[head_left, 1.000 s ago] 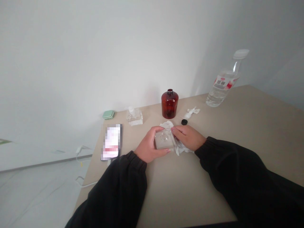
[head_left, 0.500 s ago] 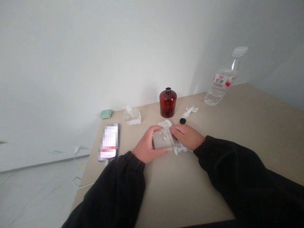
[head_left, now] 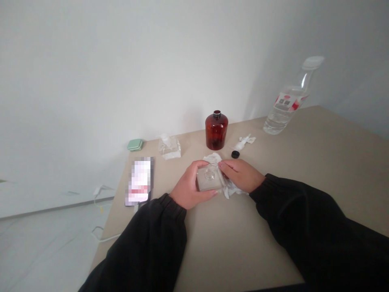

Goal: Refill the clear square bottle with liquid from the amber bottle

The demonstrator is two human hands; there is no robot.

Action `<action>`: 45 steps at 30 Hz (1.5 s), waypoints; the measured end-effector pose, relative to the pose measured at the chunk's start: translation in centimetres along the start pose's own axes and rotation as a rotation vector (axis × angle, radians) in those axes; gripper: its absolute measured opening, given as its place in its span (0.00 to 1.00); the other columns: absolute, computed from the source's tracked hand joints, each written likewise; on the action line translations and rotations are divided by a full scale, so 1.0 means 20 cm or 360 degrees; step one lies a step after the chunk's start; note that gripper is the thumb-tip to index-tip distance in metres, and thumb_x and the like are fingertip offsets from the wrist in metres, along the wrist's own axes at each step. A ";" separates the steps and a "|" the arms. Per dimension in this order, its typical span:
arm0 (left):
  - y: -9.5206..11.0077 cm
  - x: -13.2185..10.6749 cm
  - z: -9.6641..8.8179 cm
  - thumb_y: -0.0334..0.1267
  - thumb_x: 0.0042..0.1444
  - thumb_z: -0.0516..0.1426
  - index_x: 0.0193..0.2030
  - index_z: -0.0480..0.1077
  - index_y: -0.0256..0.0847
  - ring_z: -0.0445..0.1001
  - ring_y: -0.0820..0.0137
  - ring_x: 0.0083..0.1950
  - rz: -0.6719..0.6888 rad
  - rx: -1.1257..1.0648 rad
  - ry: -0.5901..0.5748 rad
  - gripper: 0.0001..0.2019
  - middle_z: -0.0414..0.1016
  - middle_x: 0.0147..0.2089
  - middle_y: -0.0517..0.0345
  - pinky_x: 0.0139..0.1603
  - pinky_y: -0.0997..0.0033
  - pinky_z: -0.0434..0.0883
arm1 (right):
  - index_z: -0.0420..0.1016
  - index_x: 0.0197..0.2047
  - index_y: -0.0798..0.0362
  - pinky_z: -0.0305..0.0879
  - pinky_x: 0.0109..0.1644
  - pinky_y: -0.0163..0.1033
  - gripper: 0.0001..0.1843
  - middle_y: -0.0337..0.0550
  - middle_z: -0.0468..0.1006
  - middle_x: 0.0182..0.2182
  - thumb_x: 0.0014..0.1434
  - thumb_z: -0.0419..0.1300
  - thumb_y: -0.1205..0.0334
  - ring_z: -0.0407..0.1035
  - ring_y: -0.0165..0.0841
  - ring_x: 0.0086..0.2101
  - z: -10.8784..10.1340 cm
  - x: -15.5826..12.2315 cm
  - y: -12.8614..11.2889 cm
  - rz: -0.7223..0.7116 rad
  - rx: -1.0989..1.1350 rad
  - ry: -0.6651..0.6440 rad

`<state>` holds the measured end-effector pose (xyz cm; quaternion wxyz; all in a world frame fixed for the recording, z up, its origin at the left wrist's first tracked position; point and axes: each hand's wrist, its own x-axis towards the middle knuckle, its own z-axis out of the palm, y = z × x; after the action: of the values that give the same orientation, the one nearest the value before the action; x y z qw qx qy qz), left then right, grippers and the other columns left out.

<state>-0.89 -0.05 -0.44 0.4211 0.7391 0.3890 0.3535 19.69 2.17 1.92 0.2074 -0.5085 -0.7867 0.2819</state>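
Square glass bottle (head_left: 209,180) flat on crumpled white tissue (head_left: 231,190) mid-table (head_left: 273,170) — my left hand (head_left: 191,184) curled closed around it, right hand (head_left: 240,175) gripping its far side with fingertips — black cap (head_left: 235,154) just beyond.

Plain white walls (head_left: 121,81), beige table (head_left: 243,251), pale grey floor (head_left: 45,251).

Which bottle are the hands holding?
The square clear glass bottle between the left hand and right hand. The other square glass bottle, the dark red bottle and the plastic water bottle stand on the table, untouched.
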 end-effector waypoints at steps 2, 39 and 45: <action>0.00 0.00 0.00 0.40 0.46 0.67 0.57 0.56 0.42 0.67 0.54 0.56 0.0003 -0.0003 0.0006 0.34 0.65 0.55 0.48 0.57 0.52 0.65 | 0.61 0.23 0.52 0.51 0.29 0.37 0.24 0.38 0.68 0.20 0.66 0.42 0.50 0.60 0.31 0.24 0.00 0.00 0.00 -0.0006 0.0012 0.0001; 0.00 0.00 0.00 0.41 0.45 0.67 0.57 0.58 0.43 0.67 0.55 0.55 0.0004 -0.0034 0.0021 0.34 0.66 0.55 0.49 0.57 0.52 0.65 | 0.60 0.23 0.52 0.51 0.29 0.36 0.24 0.37 0.67 0.20 0.67 0.42 0.50 0.61 0.30 0.24 0.00 0.00 0.01 -0.0028 0.0041 0.0011; 0.00 0.00 0.00 0.40 0.44 0.67 0.57 0.58 0.43 0.68 0.57 0.54 -0.0006 -0.0094 0.0020 0.34 0.67 0.53 0.50 0.56 0.53 0.67 | 0.61 0.23 0.52 0.52 0.29 0.36 0.24 0.38 0.68 0.20 0.66 0.42 0.51 0.61 0.30 0.23 0.00 0.00 0.00 -0.0026 0.0040 0.0022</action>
<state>-0.94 0.02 -0.52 0.4410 0.7234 0.3824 0.3688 19.73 2.25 1.87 0.2214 -0.5014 -0.7858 0.2866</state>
